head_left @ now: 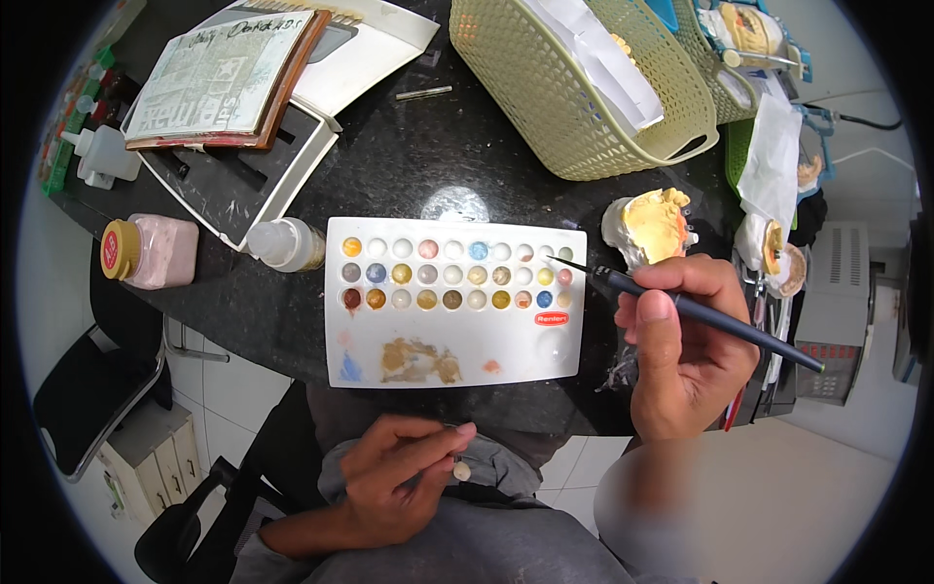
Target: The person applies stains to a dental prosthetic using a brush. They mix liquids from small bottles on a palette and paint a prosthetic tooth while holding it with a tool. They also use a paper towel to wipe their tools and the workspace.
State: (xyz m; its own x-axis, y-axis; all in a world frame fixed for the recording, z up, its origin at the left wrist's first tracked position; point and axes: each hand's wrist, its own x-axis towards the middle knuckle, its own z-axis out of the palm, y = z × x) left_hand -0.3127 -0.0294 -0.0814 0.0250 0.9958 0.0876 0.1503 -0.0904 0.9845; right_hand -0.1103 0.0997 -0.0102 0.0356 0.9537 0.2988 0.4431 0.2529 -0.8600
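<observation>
My right hand (689, 341) grips a fine-tipped paintbrush (720, 319) with a dark blue handle, between thumb and fingers. The brush's pointed tip is over the top-right wells of a white paint palette (452, 336). Rows of small round wells there hold coloured pastes, and tan, blue and pink smears mark its lower part. Below the palette, near my lap, my left hand (399, 477) pinches its fingers together. A small cream tooth-shaped piece (462, 471) shows just under the fingertips; how it is held is partly hidden.
A yellow-and-white dental cast (650, 226) stands right of the palette. Behind are a green plastic basket (584, 127) and a short metal rod (424, 93). To the left are a white-capped bottle (286, 244), a pink-filled jar (156, 251) and a worn notebook (219, 83) on a white case.
</observation>
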